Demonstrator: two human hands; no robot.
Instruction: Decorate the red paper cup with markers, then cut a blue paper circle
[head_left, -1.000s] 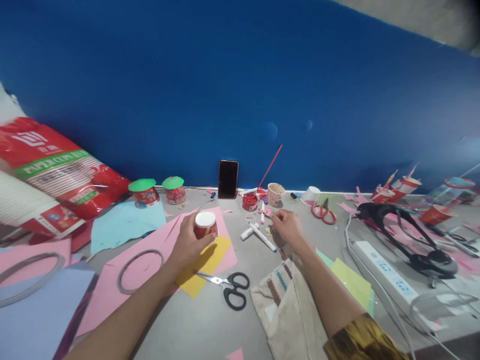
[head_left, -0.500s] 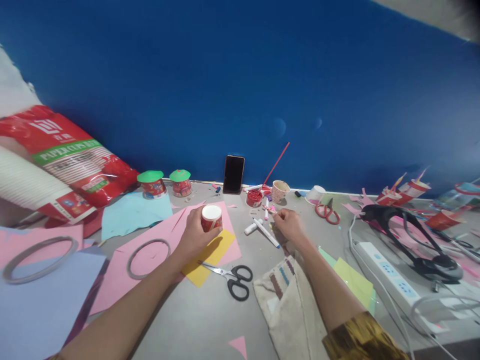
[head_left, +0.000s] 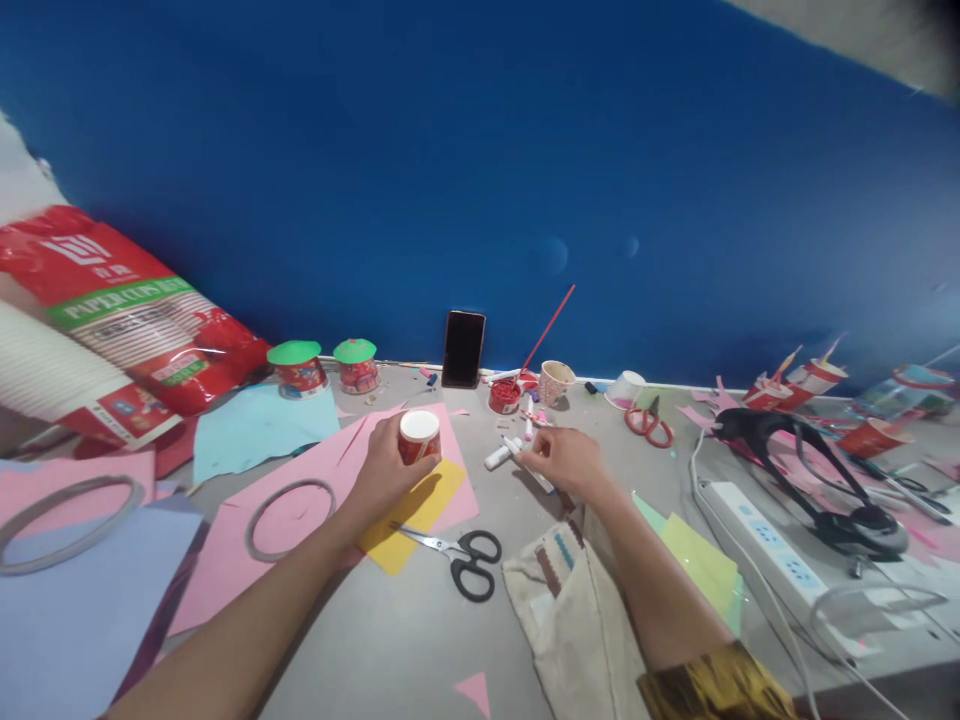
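My left hand [head_left: 384,464] is wrapped round a small red printed paper cup [head_left: 420,430], its white round face turned up, over the pink paper [head_left: 352,450] and a yellow paper strip [head_left: 442,488]. My right hand [head_left: 566,460] is bent down over white marker pens [head_left: 499,457], thumb and fingers pinched together; whatever is between the fingertips is hidden. Black-handled scissors [head_left: 472,565] lie partly on the yellow strip. A beige cloth pouch [head_left: 577,620] rests under my right forearm.
Two green-topped cups [head_left: 355,366] and a phone [head_left: 463,350] stand by the blue wall. A small red tub [head_left: 504,397] holds a red stick. Red-handled scissors [head_left: 649,425], a power strip [head_left: 776,550] and black headgear [head_left: 817,490] are rightward; a bag of paper cups [head_left: 142,300] is leftward.
My right hand has moved left and nearer to me, from the pink scraps to over the marker pens. My left hand still holds the cup; the whole view has shifted slightly.
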